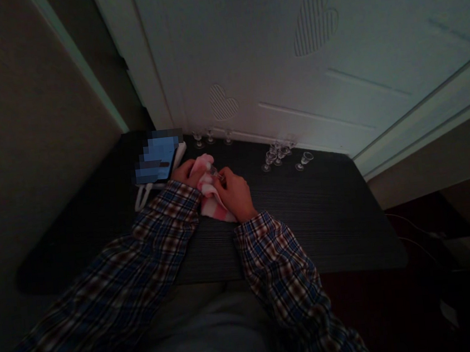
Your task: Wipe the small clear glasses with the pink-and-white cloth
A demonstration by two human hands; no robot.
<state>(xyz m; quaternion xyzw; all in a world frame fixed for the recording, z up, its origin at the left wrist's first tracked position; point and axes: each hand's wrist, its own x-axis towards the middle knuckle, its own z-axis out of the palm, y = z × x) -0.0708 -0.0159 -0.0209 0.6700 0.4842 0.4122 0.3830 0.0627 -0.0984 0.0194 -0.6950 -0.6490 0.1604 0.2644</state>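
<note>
My left hand (185, 173) is closed around a pink and white cloth (217, 207), which hangs down onto the dark table. Between both hands a small stemmed glass (212, 170) shows in part, its bowl lying against the cloth. My right hand (235, 191) pinches the glass from the right, with its fingertips close to the cloth. How the fingers grip the stem or foot is hard to make out in the dim light. Part of the glass is hidden by the cloth and fingers.
Several small stemmed glasses (277, 153) stand grouped at the back right, with a single glass (304, 161) beside them. More small glasses (209, 137) stand at the back left. A lit phone (165, 155) with a white cable lies left on the dark table (327, 216), against a white door (268, 55).
</note>
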